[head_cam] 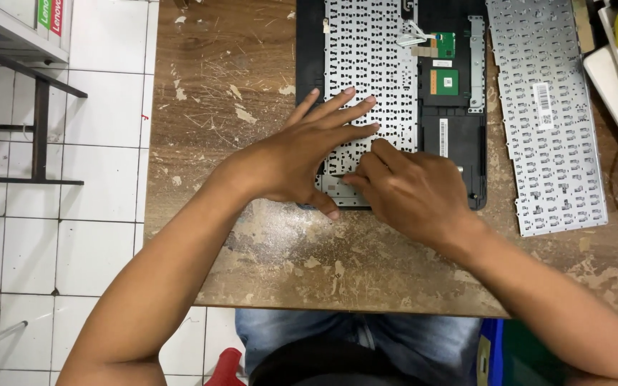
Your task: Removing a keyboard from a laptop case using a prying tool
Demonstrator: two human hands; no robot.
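Keyboard backplate (366, 64) lay in the black laptop shell (459, 143), its near edge under both hands: left hand (302, 154) spread flat, open, right hand (405, 189) pressing with curled fingertips, holding nothing; even pressure along that edge seemed wise.

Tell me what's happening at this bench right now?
A person sits at a worn wooden table, both hands on a silver keyboard panel that lies back-side up in a black laptop shell. The left hand is spread flat over the panel's lower left part, while the right hand presses with its fingers near the panel's bottom edge. Two small green circuit boards show in the shell. A second, loose keyboard panel lies to the right on the table.
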